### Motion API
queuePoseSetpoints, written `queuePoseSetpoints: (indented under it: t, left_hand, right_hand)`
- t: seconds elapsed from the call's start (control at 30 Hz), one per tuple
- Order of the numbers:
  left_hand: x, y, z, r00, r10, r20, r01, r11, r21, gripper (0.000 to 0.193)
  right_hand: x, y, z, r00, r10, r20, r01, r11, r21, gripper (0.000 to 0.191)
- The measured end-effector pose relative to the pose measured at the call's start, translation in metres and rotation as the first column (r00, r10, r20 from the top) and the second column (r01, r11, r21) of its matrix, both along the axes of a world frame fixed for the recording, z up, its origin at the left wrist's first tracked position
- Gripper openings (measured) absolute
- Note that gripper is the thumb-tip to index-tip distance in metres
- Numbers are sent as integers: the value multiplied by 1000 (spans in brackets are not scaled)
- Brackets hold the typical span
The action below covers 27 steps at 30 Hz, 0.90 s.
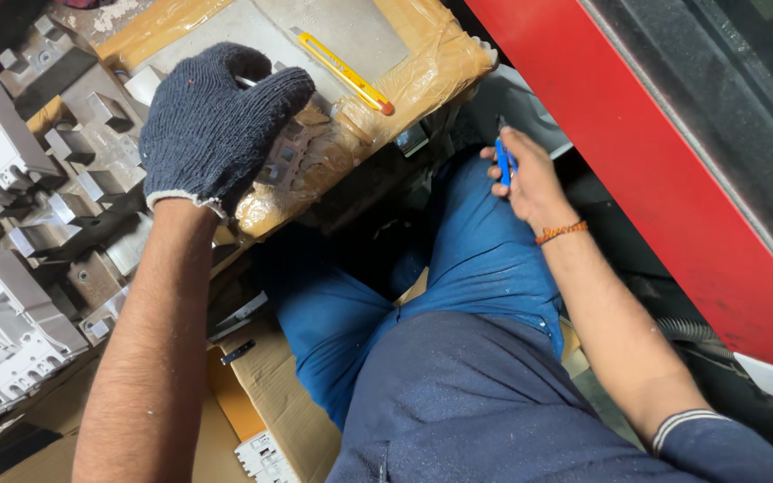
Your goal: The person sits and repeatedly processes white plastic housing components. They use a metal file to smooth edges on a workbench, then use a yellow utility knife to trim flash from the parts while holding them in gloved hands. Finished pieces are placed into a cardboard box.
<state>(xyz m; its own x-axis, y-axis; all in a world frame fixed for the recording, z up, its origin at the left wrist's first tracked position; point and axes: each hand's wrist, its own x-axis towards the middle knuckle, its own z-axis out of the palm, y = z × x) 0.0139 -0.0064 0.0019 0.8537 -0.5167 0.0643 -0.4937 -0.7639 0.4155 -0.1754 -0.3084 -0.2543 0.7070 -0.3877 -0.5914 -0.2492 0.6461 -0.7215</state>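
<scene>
**Dark knitted glove on a metal part, blue tool in the bare hand**

Dark blue knitted cloth covers the person's left hand [216,121], seen from the head camera looking down over their lap. The gloved hand presses down on a small grey metal part [286,159], fingers curled over its top so that only its ribbed lower edge shows. The part sits on a work board [422,67] wrapped in brown packing tape, near the board's front edge. A yellow knife [344,72] with an orange tip lies flat on the same board, apart from the glove, toward the upper right.

The right hand [525,183] is bare, with an orange thread band [562,233] at the wrist. It is closed around a slim blue tool [503,163], held above the right knee and well apart from the board. The person wears blue trousers [485,259] and sits with knees spread.

To the left, grey cast metal housings [2,331] are stacked close together, just beside the left forearm. Flattened cardboard [275,394] lies beneath the legs. A red machine panel [673,179] runs diagonally along the right side.
</scene>
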Motion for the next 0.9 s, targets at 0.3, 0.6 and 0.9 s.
queuePoseSetpoints:
  t: [0.3, 0.6, 0.9]
  left_hand:
    - [2, 4, -5, 999, 35, 14, -35, 999, 27, 64]
    - [-37, -6, 19, 986, 121, -115, -103, 982, 157, 68]
    - [-138, 48, -26, 969, 109, -220, -161, 959, -234, 58]
  right_hand:
    - [-22, 32, -30, 995, -91, 44, 94, 993, -66, 33]
    - [-27, 63, -31, 977, 213, -30, -146, 554, -820, 49]
    - [-38, 71, 11, 945, 323, 50, -210, 717, -665, 58]
